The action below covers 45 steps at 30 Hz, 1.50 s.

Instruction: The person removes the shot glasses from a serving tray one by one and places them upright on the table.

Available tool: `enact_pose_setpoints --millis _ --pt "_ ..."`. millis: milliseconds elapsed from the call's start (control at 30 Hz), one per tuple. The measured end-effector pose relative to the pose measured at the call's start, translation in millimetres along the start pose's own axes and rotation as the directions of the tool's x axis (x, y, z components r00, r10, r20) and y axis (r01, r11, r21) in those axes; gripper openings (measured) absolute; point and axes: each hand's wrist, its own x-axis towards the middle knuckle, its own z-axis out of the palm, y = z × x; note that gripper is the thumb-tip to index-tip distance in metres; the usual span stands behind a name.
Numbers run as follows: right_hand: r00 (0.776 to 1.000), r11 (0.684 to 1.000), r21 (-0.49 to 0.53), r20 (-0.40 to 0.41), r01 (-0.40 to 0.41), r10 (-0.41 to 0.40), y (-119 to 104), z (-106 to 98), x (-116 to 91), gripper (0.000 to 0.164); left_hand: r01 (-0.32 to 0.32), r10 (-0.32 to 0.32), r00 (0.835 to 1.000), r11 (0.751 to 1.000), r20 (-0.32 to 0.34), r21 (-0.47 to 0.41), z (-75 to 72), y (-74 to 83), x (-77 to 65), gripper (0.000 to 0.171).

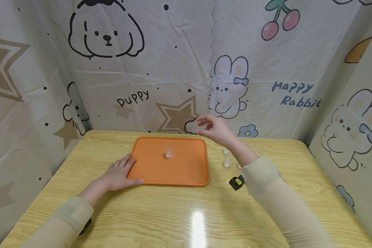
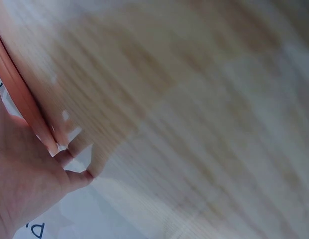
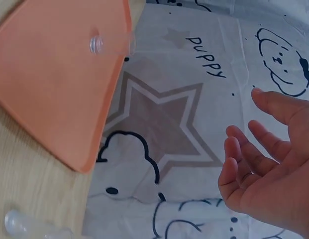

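Note:
An orange tray (image 1: 179, 171) lies on the wooden table, and a small clear glass (image 1: 168, 151) stands upright toward its back. My left hand (image 1: 117, 175) rests at the tray's left edge, thumb by the near left corner and fingers along the side. In the left wrist view the hand (image 2: 30, 174) touches the tray's rim (image 2: 25, 99). My right hand (image 1: 216, 131) is raised beyond the tray's back right corner with its fingers loosely bent. The right wrist view shows that hand (image 3: 273, 169) holding nothing, apart from the glass (image 3: 96, 45) on the tray.
More small clear glasses, among them one (image 1: 227, 162) in front, stand right of the tray, partly hidden under my right forearm. A black wrist-camera piece (image 1: 236, 183) hangs by the right sleeve. A printed curtain (image 1: 173, 69) hangs behind the table (image 1: 161, 213) and at both sides.

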Motion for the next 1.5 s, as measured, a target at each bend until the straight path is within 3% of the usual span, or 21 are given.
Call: enact_pose_setpoints --millis 333,600,867,1100,1500 --pt "1.0 0.99 0.141 0.017 -0.007 0.005 2.0 43.7 18.7 0.042 -0.021 0.021 1.0 1.0 -0.015 0.0 -4.6 6.6 -1.4 0.102" --pt "0.999 0.986 0.166 0.021 -0.028 0.025 6.7 82.2 25.3 0.044 -0.02 0.02 1.0 1.0 -0.001 0.002 -0.1 0.4 2.7 0.106" --pt "0.996 0.984 0.162 0.067 -0.076 0.066 13.4 118.6 32.4 0.046 -0.017 0.017 1.0 1.0 -0.006 0.008 -6.2 3.1 0.6 0.102" --pt "0.99 0.976 0.175 0.088 -0.127 0.113 20.3 139.9 33.0 0.05 0.0 0.0 1.0 1.0 0.013 0.009 -0.2 -1.3 4.3 0.106" --pt "0.996 0.974 0.206 0.007 -0.094 0.094 27.3 155.5 35.8 0.04 0.004 -0.004 1.0 1.0 0.015 -0.006 5.0 -5.7 5.0 0.11"
